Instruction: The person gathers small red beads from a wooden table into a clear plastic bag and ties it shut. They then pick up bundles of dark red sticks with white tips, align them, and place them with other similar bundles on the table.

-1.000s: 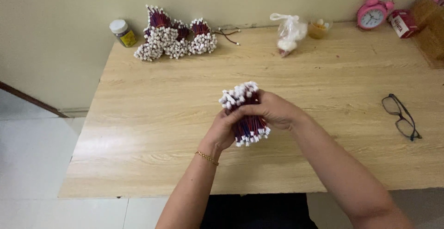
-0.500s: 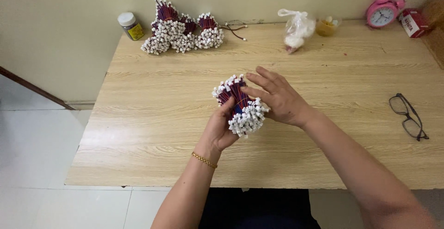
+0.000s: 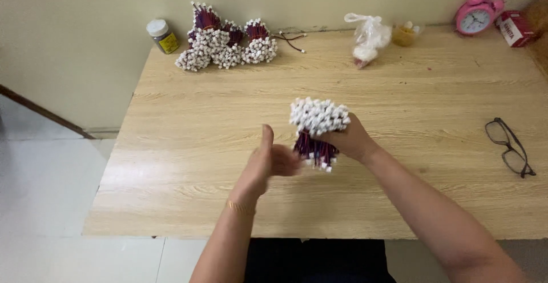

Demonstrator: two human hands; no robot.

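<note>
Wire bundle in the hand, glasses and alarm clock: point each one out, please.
wire bundle [image 3: 318, 117], head view, on its white connector tips above the right hand.
glasses [image 3: 510, 147], head view, on the frame between the two lenses.
alarm clock [image 3: 473, 19], head view, on the white dial.

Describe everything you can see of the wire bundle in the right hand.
The wire bundle is a thick sheaf of thin red and dark wires, each ending in a small white plastic connector. The connectors crowd into a white cluster at the upper end, with fewer at the lower end. It stands roughly upright above the wooden table, gripped around its middle by the right hand. The left hand is open beside it.
</note>
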